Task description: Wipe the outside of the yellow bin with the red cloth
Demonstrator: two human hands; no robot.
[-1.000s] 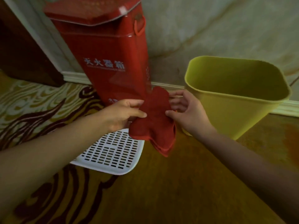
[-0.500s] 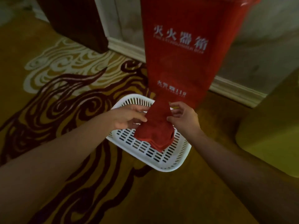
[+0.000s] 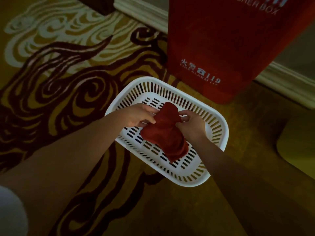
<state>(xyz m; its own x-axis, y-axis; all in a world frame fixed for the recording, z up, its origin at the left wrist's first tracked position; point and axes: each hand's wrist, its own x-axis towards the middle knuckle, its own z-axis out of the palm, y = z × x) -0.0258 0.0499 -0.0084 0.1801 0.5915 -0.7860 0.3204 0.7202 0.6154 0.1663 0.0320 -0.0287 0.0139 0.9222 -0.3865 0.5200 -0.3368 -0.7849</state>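
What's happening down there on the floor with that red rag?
A person holds a folded red cloth with both hands, the left hand and right hand pinching its upper end. It hangs over a white slotted basket on the patterned carpet, beside a red fire extinguisher box. The yellow bin sits off to the right, untouched.

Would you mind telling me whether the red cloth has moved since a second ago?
Yes. The red cloth, held by both hands, has gone from beside the yellow bin to over the white basket, left of the bin.
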